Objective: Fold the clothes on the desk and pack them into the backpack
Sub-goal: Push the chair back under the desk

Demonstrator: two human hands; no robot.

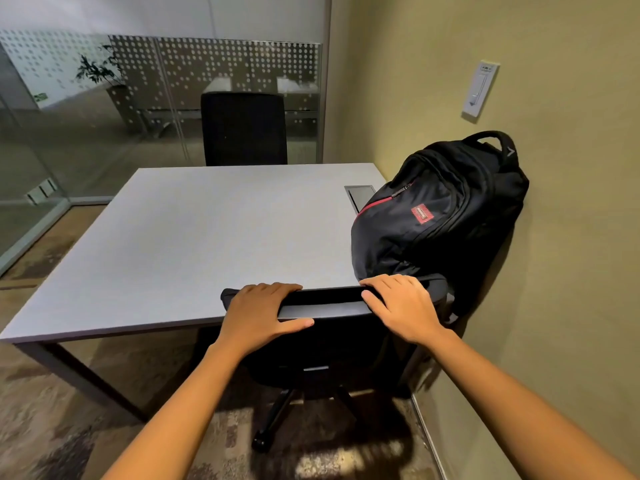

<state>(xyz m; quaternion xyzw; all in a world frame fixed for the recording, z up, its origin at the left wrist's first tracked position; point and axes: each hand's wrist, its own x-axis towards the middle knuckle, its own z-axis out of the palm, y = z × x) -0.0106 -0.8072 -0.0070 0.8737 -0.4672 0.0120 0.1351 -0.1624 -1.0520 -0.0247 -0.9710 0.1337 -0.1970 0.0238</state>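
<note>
Trouble, as I judge it, sits by my right hand (398,304). Both hands grip the top edge of the black chair (329,341). My left hand (258,308) has its fingers curled over the rim and its thumb laid along the near side. My right hand hooks over the rim the same way, just beside the bottom of the backpack (440,216).

The backpack stands on the right side of the desk (194,237), near the front corner, tilted back against the wall (571,237). Its lower part and a strap hang close to the chair's right shoulder, and I cannot tell whether they touch. If I drag the chair out carelessly, it could catch that strap and pull the backpack off the edge. The chair is on castors, so a hard tug could also send it rolling across the carpet (52,410).

The backpack looks zipped shut, so nothing goes in until it is opened. I see no clothes on the desk top, so I cannot tell where they lie.

The desk is a plain grey slab with a cable hatch (360,197) set in beside the backpack. A second dark chair (244,129) faces me across it. Behind that runs a glass partition (225,64) frosted with dots, with a potted plant (100,69) beyond. A white switch panel (479,91) hangs on the olive wall above the backpack.
</note>
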